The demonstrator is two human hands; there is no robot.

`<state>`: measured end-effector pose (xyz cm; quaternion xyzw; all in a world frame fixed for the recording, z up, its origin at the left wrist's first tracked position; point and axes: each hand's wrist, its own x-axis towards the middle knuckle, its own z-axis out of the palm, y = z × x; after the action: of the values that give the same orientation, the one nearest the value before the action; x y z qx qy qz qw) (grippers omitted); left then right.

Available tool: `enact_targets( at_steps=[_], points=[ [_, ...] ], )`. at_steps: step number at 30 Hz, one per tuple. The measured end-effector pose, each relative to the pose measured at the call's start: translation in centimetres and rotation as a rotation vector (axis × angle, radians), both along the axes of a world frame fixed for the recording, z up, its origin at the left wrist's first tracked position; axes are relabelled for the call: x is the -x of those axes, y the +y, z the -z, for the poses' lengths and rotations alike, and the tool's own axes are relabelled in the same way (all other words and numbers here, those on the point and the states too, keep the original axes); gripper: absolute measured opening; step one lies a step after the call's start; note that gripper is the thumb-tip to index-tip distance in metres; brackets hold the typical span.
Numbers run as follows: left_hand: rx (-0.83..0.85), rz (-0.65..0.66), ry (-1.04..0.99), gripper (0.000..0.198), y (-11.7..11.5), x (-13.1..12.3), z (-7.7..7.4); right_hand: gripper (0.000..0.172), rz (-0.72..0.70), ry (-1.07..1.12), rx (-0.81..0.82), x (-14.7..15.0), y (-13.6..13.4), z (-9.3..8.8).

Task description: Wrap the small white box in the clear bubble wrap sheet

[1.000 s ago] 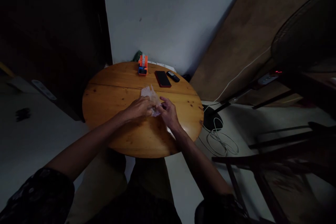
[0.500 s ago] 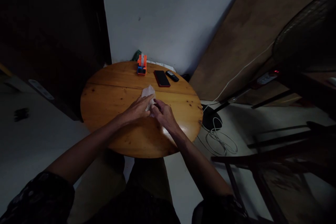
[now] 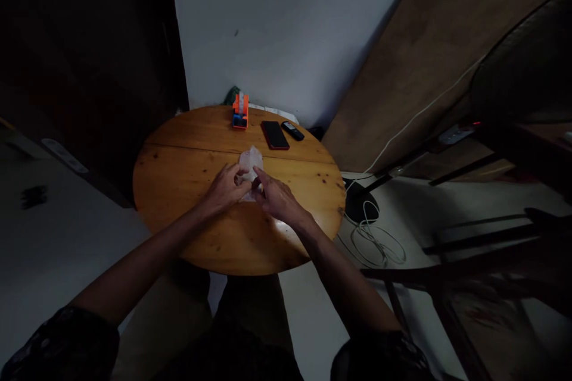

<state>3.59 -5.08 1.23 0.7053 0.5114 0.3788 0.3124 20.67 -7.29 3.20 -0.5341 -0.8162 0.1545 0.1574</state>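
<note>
A thin, whitish, crumpled sheet (image 3: 251, 158), plastic or paper, lies near the middle of the round wooden table (image 3: 179, 190). My left hand (image 3: 226, 186) is over its left side, fingers curled and thumb tip pinching at it. From the right, my right hand (image 3: 276, 196) meets the sheet with bent thumb and forefinger, close to the left fingertips. Both hands partly cover the sheet, so its lower part shows only between them. What exactly the fingertips grip is too small to make out clearly.
Toward the back of the table stand an orange and blue tape dispenser (image 3: 240, 112), a dark smartphone (image 3: 274, 135) with a red edge and a small black keypad phone (image 3: 292, 130). A white wall rises behind. Coiled white cable (image 3: 375, 241) and dark chair frames occupy the floor at right.
My left hand has gone from lying flat across the sheet to curled fingers, drawn slightly left. More of the sheet shows. My right forefinger has lifted and straightened a little.
</note>
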Motion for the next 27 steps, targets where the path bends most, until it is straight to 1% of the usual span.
enact_targets(
  at_steps=[2,3,5,7,11,12,14,16,18,21,23,25,27],
  points=[
    [-0.005,-0.033,0.020,0.014,0.1,-0.4,0.0,0.073,0.011,-0.026,-0.001,-0.2,0.0,0.2],
    [-0.007,-0.038,0.026,0.012,0.1,-0.6,0.0,0.074,0.011,-0.014,0.000,-0.4,0.1,0.4],
    [-0.010,-0.028,0.024,0.016,0.2,-0.9,0.1,0.076,-0.007,0.068,0.013,-0.9,0.3,1.0],
    [-0.011,-0.020,0.005,0.015,0.3,-1.1,0.3,0.076,-0.049,0.238,0.067,-1.6,0.6,1.8],
    [0.000,0.019,-0.019,0.014,0.3,-0.8,0.7,0.071,-0.106,0.687,0.246,-2.2,0.9,3.0],
    [0.002,0.032,-0.016,0.014,0.3,-0.6,0.7,0.070,-0.102,0.759,0.276,-2.2,0.9,3.2],
    [0.005,0.051,-0.009,0.013,0.3,-0.5,0.8,0.071,-0.091,0.819,0.310,-2.2,0.8,3.2],
    [0.005,0.058,-0.005,0.013,0.2,-0.4,0.8,0.070,-0.088,0.817,0.325,-2.4,0.9,2.8],
    [0.010,0.057,-0.008,0.013,0.0,-0.5,0.7,0.066,-0.079,0.788,0.304,-2.8,1.3,2.3],
    [0.026,0.046,-0.019,0.014,-0.2,-0.6,0.6,0.053,-0.012,0.702,0.145,-3.8,2.8,1.4],
    [0.037,0.029,-0.036,0.017,-0.3,-0.8,0.6,0.048,0.015,0.606,0.036,-4.3,3.9,1.2],
    [0.052,0.013,-0.048,0.021,-0.3,-0.8,0.6,0.048,-0.007,0.524,-0.006,-4.3,4.8,1.3],
    [0.077,0.016,-0.047,0.024,-0.2,-0.9,0.7,0.050,-0.062,0.488,0.001,-4.0,5.2,1.7]
  ],
)
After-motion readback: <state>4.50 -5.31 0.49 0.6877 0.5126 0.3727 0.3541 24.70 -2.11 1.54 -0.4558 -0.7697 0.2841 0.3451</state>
